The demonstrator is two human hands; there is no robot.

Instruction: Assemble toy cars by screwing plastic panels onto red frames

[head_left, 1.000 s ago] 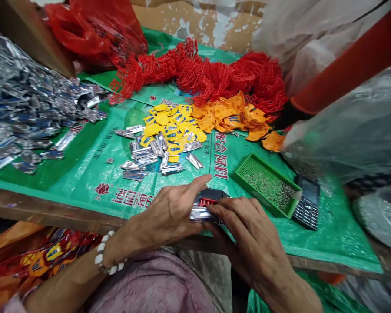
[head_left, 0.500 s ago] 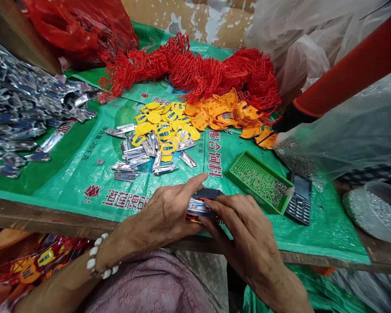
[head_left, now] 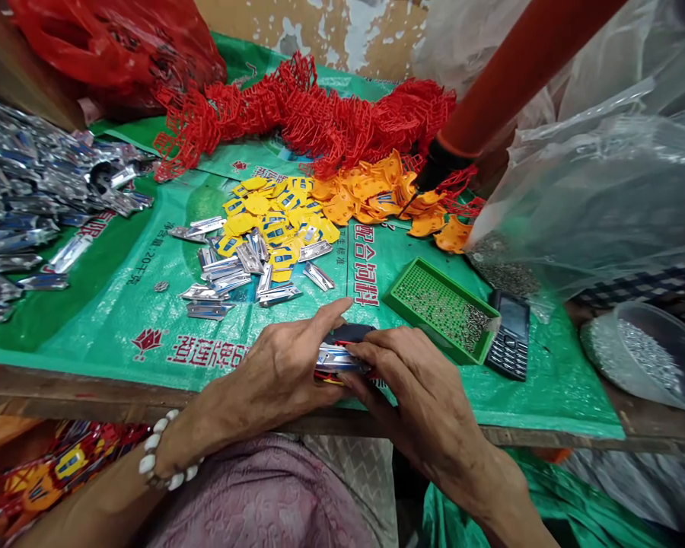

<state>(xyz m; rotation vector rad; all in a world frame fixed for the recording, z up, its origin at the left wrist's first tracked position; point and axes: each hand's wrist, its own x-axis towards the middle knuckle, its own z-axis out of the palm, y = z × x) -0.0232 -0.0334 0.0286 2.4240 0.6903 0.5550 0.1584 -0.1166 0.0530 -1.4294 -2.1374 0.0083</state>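
Observation:
Near the table's front edge, both hands hold one small plastic assembly with a black top, a silver blue-striped side panel, and red and yellow bits below. My left hand is closed round its left end, thumb stretched up along it. With fingertips and thumb, my right hand pinches the right end at the silver panel. Fingers cover much of the assembly. Beyond the hands lie loose silver panels, yellow plates and orange curved parts. A green tray of small screws sits right of the hands.
A red screwdriver-like tool with a black tip slants in from upper right above the orange parts. Red plastic frames are heaped at the back, silver parts at left. A keypad phone and a clear tub stand at right.
The slanting red tool has swung left, over the orange parts. The whole view has shifted a little. Both hands keep nearly the same grip on the assembly.

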